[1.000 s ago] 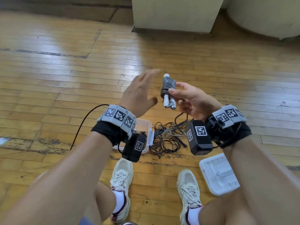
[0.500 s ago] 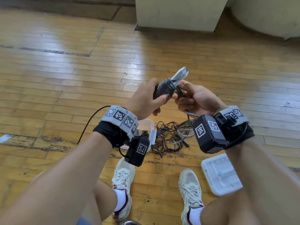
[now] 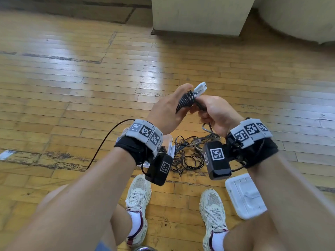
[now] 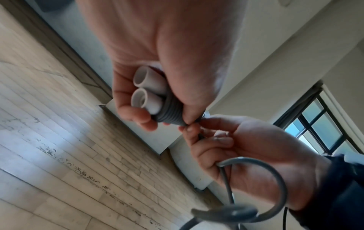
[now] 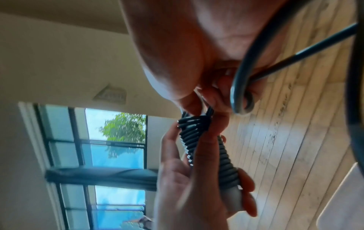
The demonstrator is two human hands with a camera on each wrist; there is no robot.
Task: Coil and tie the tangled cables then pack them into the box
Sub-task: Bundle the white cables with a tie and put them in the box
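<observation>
Looking past our knees and shoes, we see the white lid (image 3: 245,196) lying on the floor just beside our right foot, and a little farther out the clear box (image 3: 169,144), mostly hidden behind our left wrist, with the tangled cables (image 3: 186,156) heaped just beside it. None of that pile is packed yet.

Above the pile, what has changed is the grip. A second ago our left hand (image 3: 165,110) was flat and away from the bundle (image 3: 186,101), which the right hand alone held upright. Now the left fingers are curled round the wound grey turns, thumb pressed along them, and the bundle has tipped so its two white ends point up and away. Our right hand (image 3: 216,115) has dropped to the bundle's lower end, thumb and forefinger pinching the cable right at the last turn, while the other fingers curl round the loose tail (image 4: 275,183) looping down towards the heap.

We judge the winding of this cable nearly finished: the left hand locks the turns so the right can tuck or tie off the end. Letting go too soon would let the coils spring loose.
</observation>
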